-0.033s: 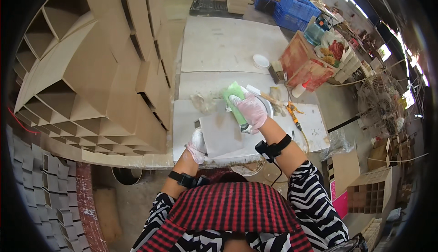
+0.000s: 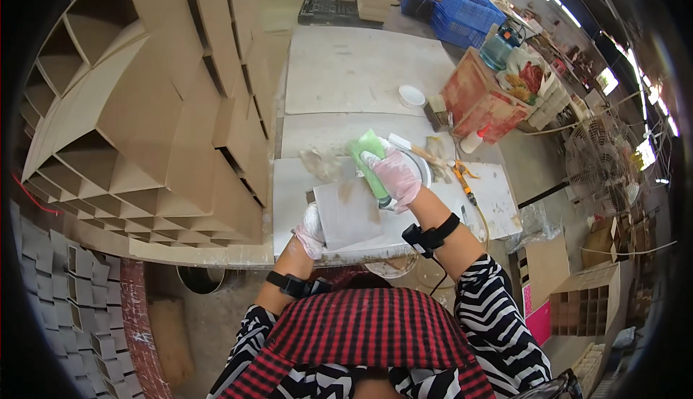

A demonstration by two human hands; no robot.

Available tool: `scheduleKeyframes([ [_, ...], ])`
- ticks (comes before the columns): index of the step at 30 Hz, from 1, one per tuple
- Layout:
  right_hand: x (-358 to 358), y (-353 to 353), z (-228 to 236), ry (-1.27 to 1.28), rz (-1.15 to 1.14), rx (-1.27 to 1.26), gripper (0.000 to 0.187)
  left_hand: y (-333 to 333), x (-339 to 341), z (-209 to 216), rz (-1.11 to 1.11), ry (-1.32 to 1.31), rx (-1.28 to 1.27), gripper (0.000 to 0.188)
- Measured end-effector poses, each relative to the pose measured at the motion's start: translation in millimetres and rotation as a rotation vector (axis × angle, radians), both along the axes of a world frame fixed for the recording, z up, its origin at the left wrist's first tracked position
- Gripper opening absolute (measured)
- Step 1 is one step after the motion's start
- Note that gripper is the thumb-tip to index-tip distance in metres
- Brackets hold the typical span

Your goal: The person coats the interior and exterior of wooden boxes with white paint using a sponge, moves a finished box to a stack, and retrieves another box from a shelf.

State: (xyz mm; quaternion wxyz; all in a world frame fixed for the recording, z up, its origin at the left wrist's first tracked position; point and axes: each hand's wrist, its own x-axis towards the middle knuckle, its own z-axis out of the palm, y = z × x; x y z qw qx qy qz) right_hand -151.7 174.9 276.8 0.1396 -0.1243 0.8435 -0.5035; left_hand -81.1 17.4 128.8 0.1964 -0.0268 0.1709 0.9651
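Note:
My left hand (image 2: 311,230), in a white-smeared pinkish glove, grips the left edge of a flat, square-faced grey box (image 2: 349,215) close to the table's front edge. A brownish smudge marks the upper part of its face. My right hand (image 2: 398,176), gloved alike, is closed around a crumpled light-green cloth (image 2: 369,152) just above the box's upper right corner. A dark tip shows below the cloth; its kind is unclear. Partly hidden behind the right hand lies a round white dish (image 2: 424,170). Beside it rests a brush (image 2: 424,153) with a wooden handle.
Tall stacks of cardboard dividers (image 2: 144,124) rise at the left. On the white-topped table (image 2: 361,74) are a small white bowl (image 2: 412,96), an orange air gun (image 2: 463,176) with a hose, and a red-capped bottle (image 2: 473,141). A red-stained crate (image 2: 480,99) and a fan (image 2: 599,155) stand right.

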Motion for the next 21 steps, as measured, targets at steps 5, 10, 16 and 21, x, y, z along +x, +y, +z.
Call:
scheduleKeyframes([
  [5, 23.1, 15.3, -6.7, 0.24, 0.216, 0.061, 0.04, 0.1, -7.6, 0.3, -0.069, 0.195, 0.298, 0.041],
  [10, 45.1, 35.3, -15.7, 0.637, 0.69, 0.512, 0.036, -8.1, -3.2, 35.3, 0.212, 0.706, -1.204, 0.038],
  [16, -13.0, 18.1, -18.3, 0.66, 0.303, 0.412, 0.036, 1.4, 4.3, 39.5, 0.002, 0.063, -0.028, 0.04],
  [21, 35.6, 24.3, -13.2, 0.861, 0.709, 0.633, 0.034, -12.9, -2.1, 36.1, -0.24, 0.287, 0.125, 0.039],
])
